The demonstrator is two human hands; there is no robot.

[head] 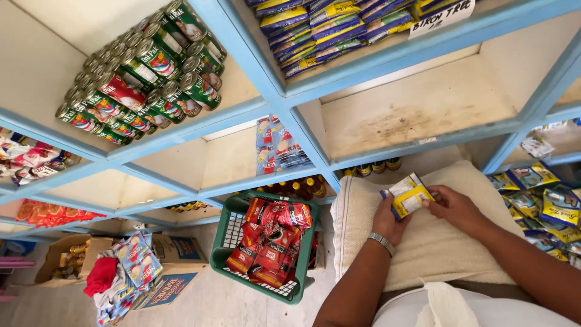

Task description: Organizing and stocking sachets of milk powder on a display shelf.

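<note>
Both my hands hold a small stack of yellow, white and blue sachets [409, 194] above a white woven sack [423, 242]. My left hand [388, 219], with a metal watch on the wrist, grips the stack from below and behind. My right hand [451, 206] pinches its right edge. Just above stands a bare compartment [417, 112] of the blue-framed shelf [266, 79].
A green plastic basket [230, 233] with red sachets sits on the floor to the left. Stacked cans [142, 72] fill an upper left compartment, blue and yellow packets [327, 30] an upper one. More sachets [544, 200] lie at right. Cardboard boxes [172, 266] stand at lower left.
</note>
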